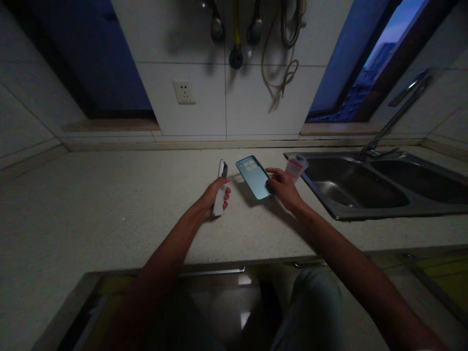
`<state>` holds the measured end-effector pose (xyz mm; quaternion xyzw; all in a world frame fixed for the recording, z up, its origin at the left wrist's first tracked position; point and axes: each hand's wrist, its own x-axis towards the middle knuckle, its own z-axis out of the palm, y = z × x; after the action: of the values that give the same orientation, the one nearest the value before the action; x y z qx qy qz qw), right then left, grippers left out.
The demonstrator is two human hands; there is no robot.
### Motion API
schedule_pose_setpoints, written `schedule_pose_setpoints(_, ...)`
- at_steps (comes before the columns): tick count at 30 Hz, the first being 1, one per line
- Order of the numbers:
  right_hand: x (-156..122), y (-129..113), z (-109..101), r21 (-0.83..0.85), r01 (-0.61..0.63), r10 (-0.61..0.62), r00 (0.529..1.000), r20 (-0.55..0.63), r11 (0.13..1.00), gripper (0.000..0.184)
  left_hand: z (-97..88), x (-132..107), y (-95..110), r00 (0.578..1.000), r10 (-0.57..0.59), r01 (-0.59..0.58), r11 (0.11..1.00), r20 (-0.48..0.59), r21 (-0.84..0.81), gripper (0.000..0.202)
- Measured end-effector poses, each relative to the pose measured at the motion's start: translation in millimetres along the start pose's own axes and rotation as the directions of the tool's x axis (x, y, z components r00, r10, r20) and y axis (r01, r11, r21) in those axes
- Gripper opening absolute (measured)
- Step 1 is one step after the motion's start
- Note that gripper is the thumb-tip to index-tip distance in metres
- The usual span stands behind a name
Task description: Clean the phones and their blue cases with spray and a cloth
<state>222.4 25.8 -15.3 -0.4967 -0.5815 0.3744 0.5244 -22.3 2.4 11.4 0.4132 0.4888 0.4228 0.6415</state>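
Observation:
My left hand [215,194] is closed around a white smartphone [219,197], held on edge with its dark camera block at the upper end. To the right of it, my right hand [284,187] grips a light blue phone case [255,179] by its lower right side. The case is tilted above the counter, its camera cutout toward the upper left. Phone and case are apart, with a small gap between them. Just behind my right hand is a clear plastic cup [296,165] with red print, partly hidden by the hand.
Both hands are over a pale speckled countertop [146,195]. A double steel sink [351,187] with a tall faucet [395,114] is at the right. On the tiled wall behind are a power socket [184,92], pipe valves [236,56] and a tied cord [287,78].

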Motion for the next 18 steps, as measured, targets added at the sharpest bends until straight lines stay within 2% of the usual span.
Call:
schedule_pose_setpoints(2, 0, -1, 0, 0.041, -0.094, 0.093, 0.996, 0.010, 0.995, 0.057, -3.0, 3, 0, 0.988, 0.116, -0.088, 0.969, -0.106, 0.231, 0.048)
schedule_pose_setpoints(4, -3, -2, 3, 0.046, -0.151, 0.149, 0.988, 0.045, 0.987, 0.057, -5.6, 4, 0, 0.948, 0.263, -0.138, 0.845, -0.177, 0.516, 0.053)
schedule_pose_setpoints(7, -8, -2, 12, 0.009, -0.176, 0.174, 0.981, 0.090, 0.984, 0.055, -7.8, 2, 0, 0.898, 0.366, -0.035, 0.612, -0.245, 0.790, 0.064)
schedule_pose_setpoints(12, -14, 8, 22, -0.150, -0.143, 0.165, 0.975, 0.151, 0.978, 0.049, -11.1, 0, -3, 0.863, 0.388, 0.181, 0.360, -0.323, 0.915, 0.085)
schedule_pose_setpoints(15, -18, 8, 22, -0.358, -0.024, 0.100, 0.976, 0.196, 0.933, 0.044, -15.3, 3, -7, 0.848, 0.407, 0.243, 0.269, -0.339, 0.932, 0.088)
schedule_pose_setpoints(18, -23, 0, 20, -0.537, 0.114, 0.032, 0.967, 0.254, 0.836, 0.045, -18.8, 5, -10, 0.859, 0.409, 0.238, 0.215, -0.308, 0.947, 0.088)
